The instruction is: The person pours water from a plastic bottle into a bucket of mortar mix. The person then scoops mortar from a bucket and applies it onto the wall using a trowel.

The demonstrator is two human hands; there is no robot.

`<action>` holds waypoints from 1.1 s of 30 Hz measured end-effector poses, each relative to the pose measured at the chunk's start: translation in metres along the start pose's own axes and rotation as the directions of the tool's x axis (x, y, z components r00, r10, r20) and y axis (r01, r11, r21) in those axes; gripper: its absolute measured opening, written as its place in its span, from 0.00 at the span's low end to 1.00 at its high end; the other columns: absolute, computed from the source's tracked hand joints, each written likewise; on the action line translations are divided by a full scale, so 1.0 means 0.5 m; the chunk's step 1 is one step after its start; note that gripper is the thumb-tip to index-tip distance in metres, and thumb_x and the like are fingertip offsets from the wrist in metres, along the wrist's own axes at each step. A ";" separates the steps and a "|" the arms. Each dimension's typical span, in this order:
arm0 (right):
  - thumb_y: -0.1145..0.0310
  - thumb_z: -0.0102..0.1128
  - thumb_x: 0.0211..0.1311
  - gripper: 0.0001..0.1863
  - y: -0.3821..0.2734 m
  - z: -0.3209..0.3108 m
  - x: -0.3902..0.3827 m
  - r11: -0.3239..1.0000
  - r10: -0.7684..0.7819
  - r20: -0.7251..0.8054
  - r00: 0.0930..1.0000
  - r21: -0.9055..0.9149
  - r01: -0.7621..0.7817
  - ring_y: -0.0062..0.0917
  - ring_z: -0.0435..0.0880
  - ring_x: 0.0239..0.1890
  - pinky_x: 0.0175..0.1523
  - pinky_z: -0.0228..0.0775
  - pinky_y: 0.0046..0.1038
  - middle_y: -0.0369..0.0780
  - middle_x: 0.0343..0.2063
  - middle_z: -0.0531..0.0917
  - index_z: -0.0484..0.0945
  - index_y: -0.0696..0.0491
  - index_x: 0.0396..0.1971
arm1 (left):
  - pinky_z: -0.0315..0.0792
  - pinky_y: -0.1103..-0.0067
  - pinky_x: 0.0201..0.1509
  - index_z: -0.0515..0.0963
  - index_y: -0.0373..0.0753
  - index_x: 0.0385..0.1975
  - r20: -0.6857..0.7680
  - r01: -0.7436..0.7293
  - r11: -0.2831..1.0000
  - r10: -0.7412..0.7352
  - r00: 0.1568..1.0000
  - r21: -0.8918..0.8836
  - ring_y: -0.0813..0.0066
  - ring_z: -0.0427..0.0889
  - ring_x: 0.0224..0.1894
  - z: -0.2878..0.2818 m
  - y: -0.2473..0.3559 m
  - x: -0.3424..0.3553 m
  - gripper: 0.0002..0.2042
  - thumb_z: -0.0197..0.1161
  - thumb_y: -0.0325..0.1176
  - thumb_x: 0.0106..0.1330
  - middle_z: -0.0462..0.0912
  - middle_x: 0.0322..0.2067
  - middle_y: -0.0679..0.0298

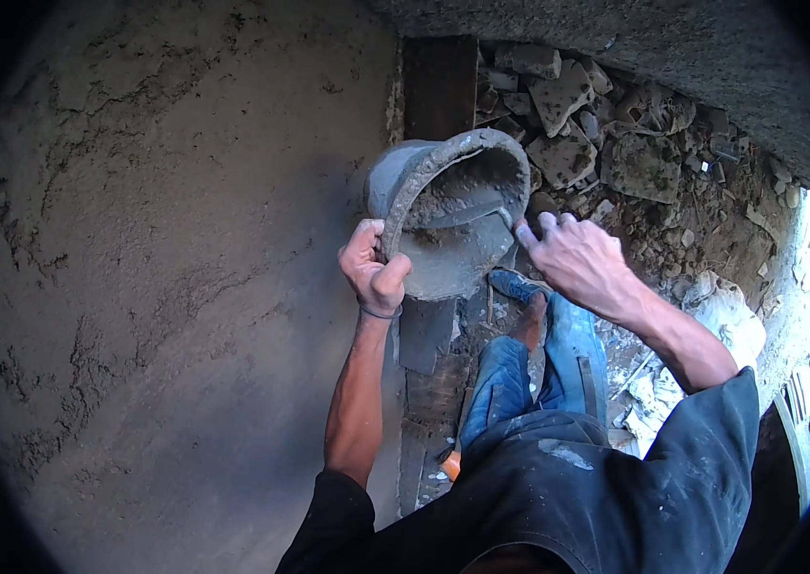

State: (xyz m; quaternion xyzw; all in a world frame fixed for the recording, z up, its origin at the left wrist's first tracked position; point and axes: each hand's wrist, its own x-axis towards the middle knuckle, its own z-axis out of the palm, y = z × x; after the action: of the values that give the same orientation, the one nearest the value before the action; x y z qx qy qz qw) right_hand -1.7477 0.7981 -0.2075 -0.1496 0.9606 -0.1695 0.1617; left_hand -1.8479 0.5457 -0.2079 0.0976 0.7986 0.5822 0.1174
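My left hand clamps the heavy, slippery mortar pan's rim, while my right hand is closed, probably round the trowel handle.

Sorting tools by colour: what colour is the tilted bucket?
Grey bucket, mortar-smeared; head view shows it best.

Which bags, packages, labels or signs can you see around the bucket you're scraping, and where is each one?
Crumpled whitish sack or sheeting: on the rubble to the right of the right forearm, pale grey-white, wrinkled and dusty; whether it bears print cannot be told.
No labels, signs or screens show.
The grey bucket, held at its rim by the left hand while the right hand works a trowel inside it, is coated in mortar with no label visible.
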 end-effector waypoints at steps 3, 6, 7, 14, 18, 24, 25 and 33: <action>0.72 0.48 0.60 0.13 0.025 0.051 0.020 0.997 -0.019 -0.050 0.999 0.072 0.023 0.33 0.83 0.27 0.25 0.75 0.32 0.45 0.22 0.79 0.73 0.65 0.40 | 0.50 0.86 0.22 0.69 0.32 0.19 -0.045 0.034 0.999 -0.035 0.998 -0.027 0.89 0.57 0.19 0.035 0.020 0.013 0.07 0.51 0.23 0.36 0.63 0.17 0.75; 0.71 0.47 0.61 0.11 0.036 0.055 0.027 0.985 -0.115 -0.103 0.988 0.113 0.127 0.31 0.83 0.25 0.25 0.75 0.32 0.42 0.19 0.79 0.73 0.64 0.35 | 0.50 0.86 0.21 0.69 0.32 0.19 -0.078 -0.041 0.999 0.043 0.996 0.029 0.89 0.57 0.18 0.039 0.024 0.026 0.07 0.50 0.23 0.36 0.62 0.16 0.75; 0.71 0.46 0.63 0.13 0.030 0.027 0.025 0.989 -0.083 0.043 0.996 0.129 0.077 0.32 0.82 0.24 0.25 0.73 0.33 0.43 0.22 0.78 0.71 0.63 0.42 | 0.50 0.86 0.21 0.69 0.32 0.19 -0.080 -0.036 0.998 0.039 0.996 0.044 0.89 0.57 0.18 0.029 0.021 0.026 0.07 0.50 0.23 0.36 0.62 0.16 0.75; 0.72 0.47 0.62 0.10 0.067 -0.015 -0.015 0.995 -0.011 0.013 1.000 0.096 0.010 0.37 0.83 0.28 0.28 0.75 0.34 0.45 0.21 0.79 0.74 0.63 0.35 | 0.51 0.88 0.19 0.71 0.31 0.20 -0.159 -0.039 0.999 0.039 0.986 0.007 0.88 0.58 0.14 0.050 0.010 0.043 0.09 0.46 0.21 0.35 0.66 0.14 0.72; 0.72 0.49 0.61 0.10 0.072 -0.021 0.010 0.989 0.086 -0.055 0.995 0.124 -0.079 0.36 0.83 0.29 0.29 0.76 0.35 0.45 0.21 0.80 0.75 0.62 0.35 | 0.51 0.88 0.18 0.70 0.31 0.20 -0.146 -0.063 0.998 0.065 0.987 0.023 0.88 0.58 0.14 0.054 0.017 0.059 0.09 0.46 0.21 0.35 0.66 0.14 0.73; 0.68 0.46 0.66 0.12 0.077 0.058 0.096 0.984 -0.151 -0.213 0.965 0.057 0.167 0.26 0.79 0.19 0.22 0.71 0.31 0.37 0.13 0.73 0.74 0.60 0.38 | 0.50 0.88 0.18 0.70 0.31 0.20 -0.117 -0.136 0.987 0.145 0.982 0.083 0.89 0.58 0.14 0.083 0.024 0.073 0.09 0.46 0.21 0.37 0.67 0.14 0.72; 0.66 0.45 0.67 0.13 0.083 0.062 0.098 0.977 -0.198 -0.251 0.947 0.029 0.212 0.23 0.76 0.17 0.20 0.70 0.27 0.36 0.13 0.72 0.76 0.59 0.35 | 0.50 0.88 0.18 0.70 0.31 0.20 -0.111 -0.138 0.987 0.147 0.983 0.083 0.89 0.58 0.14 0.082 0.018 0.080 0.09 0.46 0.21 0.37 0.67 0.14 0.72; 0.64 0.47 0.66 0.13 0.144 -0.139 -0.001 0.962 0.125 0.355 0.927 -0.273 -0.025 0.18 0.71 0.20 0.19 0.66 0.21 0.35 0.19 0.72 0.76 0.57 0.33 | 0.50 0.87 0.18 0.69 0.32 0.18 -0.226 -0.098 0.992 0.113 0.967 0.077 0.89 0.56 0.14 0.081 -0.031 0.105 0.06 0.47 0.22 0.37 0.64 0.12 0.73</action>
State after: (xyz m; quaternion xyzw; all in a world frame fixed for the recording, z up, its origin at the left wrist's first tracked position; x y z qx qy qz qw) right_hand -1.7891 0.8820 -0.1726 -0.1615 0.9321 -0.0027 0.3241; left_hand -1.8860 0.5929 -0.2383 0.0756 0.8189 0.5689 -0.0104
